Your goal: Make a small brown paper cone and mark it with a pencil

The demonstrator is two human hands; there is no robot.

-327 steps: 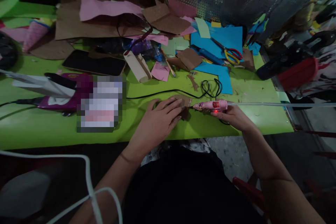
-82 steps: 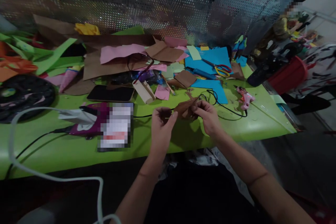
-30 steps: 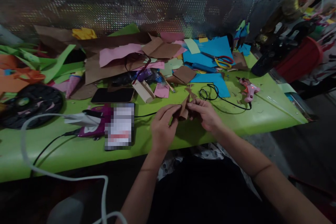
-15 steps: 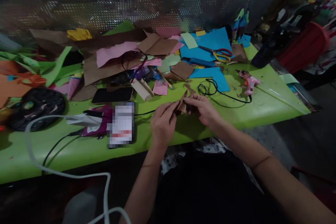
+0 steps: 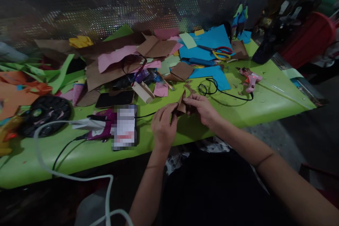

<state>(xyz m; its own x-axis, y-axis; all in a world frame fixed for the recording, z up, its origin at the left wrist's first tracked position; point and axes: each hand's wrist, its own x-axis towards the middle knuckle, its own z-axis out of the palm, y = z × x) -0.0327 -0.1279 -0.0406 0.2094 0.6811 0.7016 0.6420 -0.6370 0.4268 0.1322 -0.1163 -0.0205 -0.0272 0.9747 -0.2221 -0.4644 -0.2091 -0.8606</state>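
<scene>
A small folded piece of brown paper [image 5: 181, 105] is held between my two hands near the front edge of the green table [image 5: 230, 111]. My left hand [image 5: 164, 122] grips its left side, fingers bent around it. On the other side, my right hand [image 5: 202, 107] pinches the paper between thumb and fingers. Just behind the hands lies a thin brown scrap [image 5: 189, 88]. Farther right rests a pink glue gun [image 5: 251, 80] with a small red light and a black cord.
Scissors [image 5: 221, 52] lie on blue paper [image 5: 205, 44] at the back. A black phone [image 5: 115, 99], purple tissue pack [image 5: 102, 127], black round tray [image 5: 46, 114] and white cable [image 5: 108, 194] are on the left. A dark bottle [image 5: 262, 49] stands at right.
The view has shifted slightly, so the left-side objects appear farther right. Both hands keep hold of the brown paper, with only slight finger movement.
</scene>
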